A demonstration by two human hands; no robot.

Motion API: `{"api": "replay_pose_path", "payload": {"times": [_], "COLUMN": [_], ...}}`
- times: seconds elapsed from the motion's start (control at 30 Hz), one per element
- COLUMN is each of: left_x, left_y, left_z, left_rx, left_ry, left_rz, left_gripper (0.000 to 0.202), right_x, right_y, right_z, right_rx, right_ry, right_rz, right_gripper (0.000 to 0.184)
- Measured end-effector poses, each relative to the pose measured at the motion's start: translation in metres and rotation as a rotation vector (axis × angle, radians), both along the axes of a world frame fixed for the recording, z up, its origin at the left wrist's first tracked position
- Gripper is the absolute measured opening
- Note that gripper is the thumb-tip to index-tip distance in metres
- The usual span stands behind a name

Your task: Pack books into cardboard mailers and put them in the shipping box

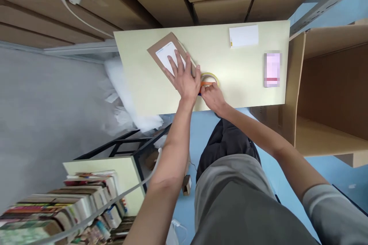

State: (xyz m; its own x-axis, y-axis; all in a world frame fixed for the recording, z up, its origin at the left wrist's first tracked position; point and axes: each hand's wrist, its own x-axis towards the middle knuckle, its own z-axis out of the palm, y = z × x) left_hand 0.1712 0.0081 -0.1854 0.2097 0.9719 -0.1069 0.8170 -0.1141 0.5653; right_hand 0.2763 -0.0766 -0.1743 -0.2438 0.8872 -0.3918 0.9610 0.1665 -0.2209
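A brown cardboard package (161, 48) with a white label (166, 56) lies slanted on the pale tabletop. My left hand (185, 78) rests on it with the fingers spread, covering its lower right part. Just right of the package is a tape dispenser (211, 75), with a yellowish roll and an orange part. The fingers of my right hand (213, 97) are curled closed on its near side, close to my left thumb. Some of the dispenser is hidden behind both hands.
A white box (243, 36) and a pink, blurred-out box (271, 69) lie on the right of the table (241, 87). A large open carton (330, 95) stands to the right. Cardboard boxes (221, 11) line the back. Books (86, 199) are stacked at lower left.
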Motion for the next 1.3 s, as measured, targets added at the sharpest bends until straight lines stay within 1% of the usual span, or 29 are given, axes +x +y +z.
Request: {"api": "replay_pose_path", "payload": {"times": [0.1,0.2,0.3,0.4,0.47,0.53,0.6,0.67,0.77,0.87,0.97,1.07,1.2,1.3], "left_x": [-0.001,-0.007,-0.012,-0.016,-0.017,-0.018,-0.018,-0.018,-0.017,-0.016,-0.013,-0.011,-0.007,-0.005], "left_y": [-0.002,0.0,0.0,0.0,0.0,-0.001,-0.001,-0.001,-0.001,-0.001,-0.002,-0.002,-0.002,-0.001], "left_z": [-0.001,-0.002,-0.005,-0.007,-0.007,-0.006,-0.005,-0.004,-0.004,-0.003,-0.002,-0.001,-0.001,0.0], "left_rx": [-0.003,-0.014,-0.01,-0.009,-0.009,-0.01,-0.011,-0.013,-0.019,-0.008,0.014,0.028,0.04,0.044], "left_ry": [0.028,0.008,-0.036,-0.061,-0.074,-0.077,-0.068,-0.056,-0.058,-0.065,-0.067,-0.085,-0.121,-0.127], "left_rz": [-0.017,-0.036,-0.067,-0.104,-0.115,-0.118,-0.125,-0.136,-0.143,-0.142,-0.14,-0.131,-0.107,-0.101], "left_gripper": [0.075,0.072,0.071,0.071,0.071,0.071,0.07,0.07,0.07,0.07,0.069,0.068,0.067,0.066], "right_x": [-0.002,0.017,0.058,0.112,0.138,0.147,0.139,0.121,0.092,0.071,0.057,0.045,0.037,0.036], "right_y": [-0.004,-0.018,-0.038,-0.051,-0.049,-0.038,-0.021,-0.002,0.024,0.039,0.047,0.049,0.051,0.053], "right_z": [0.0,0.0,0.0,-0.001,-0.002,-0.004,-0.005,-0.007,-0.007,-0.004,0.004,0.015,0.027,0.033], "right_rx": [0.006,-0.037,-0.092,-0.075,-0.032,0.02,0.072,0.106,0.111,0.112,0.116,0.088,0.032,0.027], "right_ry": [0.004,-0.004,-0.038,-0.093,-0.1,-0.083,-0.058,-0.04,-0.03,-0.033,-0.052,-0.09,-0.129,-0.16], "right_rz": [-0.013,0.026,0.009,-0.095,-0.159,-0.211,-0.25,-0.272,-0.281,-0.287,-0.309,-0.338,-0.363,-0.367], "right_gripper": [0.041,0.041,0.041,0.043,0.049,0.056,0.062,0.065,0.06,0.052,0.045,0.041,0.04,0.042]}}
